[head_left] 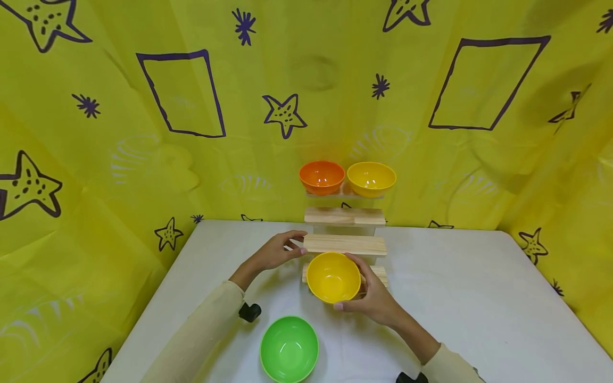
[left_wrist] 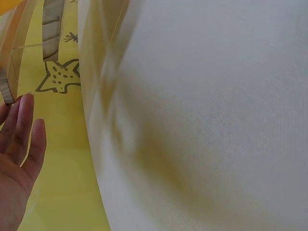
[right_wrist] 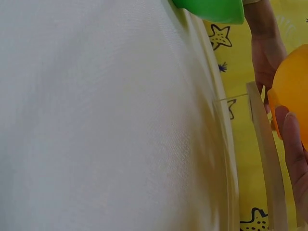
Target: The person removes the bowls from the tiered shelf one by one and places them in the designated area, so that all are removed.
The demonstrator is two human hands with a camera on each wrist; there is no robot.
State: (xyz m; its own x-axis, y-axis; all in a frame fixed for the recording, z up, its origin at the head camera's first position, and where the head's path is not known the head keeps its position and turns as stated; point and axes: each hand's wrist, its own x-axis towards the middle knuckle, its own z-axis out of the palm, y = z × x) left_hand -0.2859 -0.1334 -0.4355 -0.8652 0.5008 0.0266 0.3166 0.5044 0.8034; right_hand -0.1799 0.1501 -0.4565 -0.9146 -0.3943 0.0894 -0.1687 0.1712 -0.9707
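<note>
My right hand [head_left: 378, 300] grips a yellow bowl [head_left: 333, 277] by its right side, thumb at the near rim and fingers at the far side. The bowl is over the lowest step of a wooden stepped rack [head_left: 345, 244] and hides part of that step. In the right wrist view, the same bowl [right_wrist: 293, 86] looks orange-yellow beside my fingers. My left hand [head_left: 278, 251] reaches to the rack's left side, with its fingertips right at the end of a middle step. Its fingers [left_wrist: 21, 125] look extended and relaxed in the left wrist view.
An orange bowl [head_left: 322, 178] and another yellow bowl [head_left: 372, 180] sit side by side on the rack's top step. Nearer me, a green bowl [head_left: 289, 349] stands on the white table [head_left: 455, 287]. Yellow patterned sheeting [head_left: 330, 80] surrounds the table's back and sides.
</note>
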